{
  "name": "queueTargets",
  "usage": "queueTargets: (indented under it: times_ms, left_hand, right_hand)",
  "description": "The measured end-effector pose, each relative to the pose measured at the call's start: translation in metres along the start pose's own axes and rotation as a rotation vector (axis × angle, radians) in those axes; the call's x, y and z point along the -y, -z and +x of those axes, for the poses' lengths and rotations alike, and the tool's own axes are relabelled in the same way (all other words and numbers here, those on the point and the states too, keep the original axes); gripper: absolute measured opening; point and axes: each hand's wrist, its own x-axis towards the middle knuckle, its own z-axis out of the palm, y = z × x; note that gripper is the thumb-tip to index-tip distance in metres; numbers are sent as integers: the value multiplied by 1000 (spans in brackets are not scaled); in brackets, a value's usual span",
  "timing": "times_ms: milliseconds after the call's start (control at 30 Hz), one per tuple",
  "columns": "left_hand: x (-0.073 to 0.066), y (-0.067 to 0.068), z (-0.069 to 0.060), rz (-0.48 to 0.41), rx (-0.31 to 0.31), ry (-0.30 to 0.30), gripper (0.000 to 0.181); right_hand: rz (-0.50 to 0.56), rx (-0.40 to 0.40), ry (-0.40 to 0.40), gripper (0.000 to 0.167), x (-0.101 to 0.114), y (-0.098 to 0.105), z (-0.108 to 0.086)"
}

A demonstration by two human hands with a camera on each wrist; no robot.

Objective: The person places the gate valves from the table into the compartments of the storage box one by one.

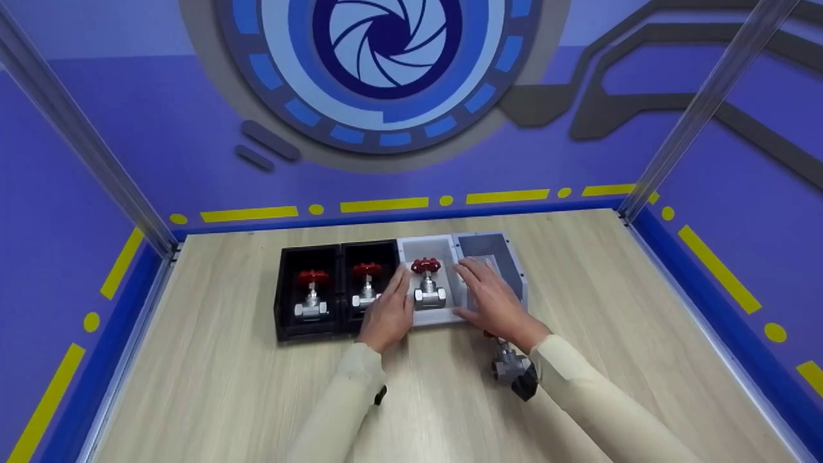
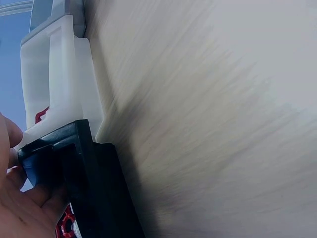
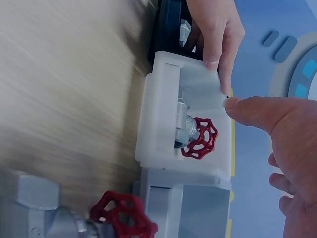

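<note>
A row of joined bins holds valves with red handwheels: one valve (image 1: 312,302) in the left black bin (image 1: 280,296), one (image 1: 365,289) in the other black bin, one (image 1: 427,289) in the white bin (image 1: 427,317). My left hand (image 1: 389,315) reaches over the second black bin, its straight fingers against the wall beside the white bin. My right hand (image 1: 495,299) is over the grey bin (image 1: 514,273), fingers spread near the white bin's right side. In the right wrist view its thumb (image 3: 242,108) appears at the white rim. Another valve (image 1: 508,363) is near my right wrist, partly hidden.
The bins stand on a wood-grain table (image 1: 218,386). A blue patterned wall (image 1: 161,128) rises behind it, with side panels and clear corner posts (image 1: 701,103) to left and right.
</note>
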Motion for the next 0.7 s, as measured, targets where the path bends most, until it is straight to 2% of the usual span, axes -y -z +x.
queueTargets:
  times_ms: [233,467,700]
  left_hand:
    - [1,-1,1,4,-13,-11,51]
    - [-1,2,2,16,3,-12,52]
    - [-12,8,8,58,-19,-5,51]
  right_hand:
    - [35,-12,4,79,-9,-2,-11]
    - [49,-6,-25,80,-16,-3,-24]
    - [46,-34,-40,79,-25,-3,-39]
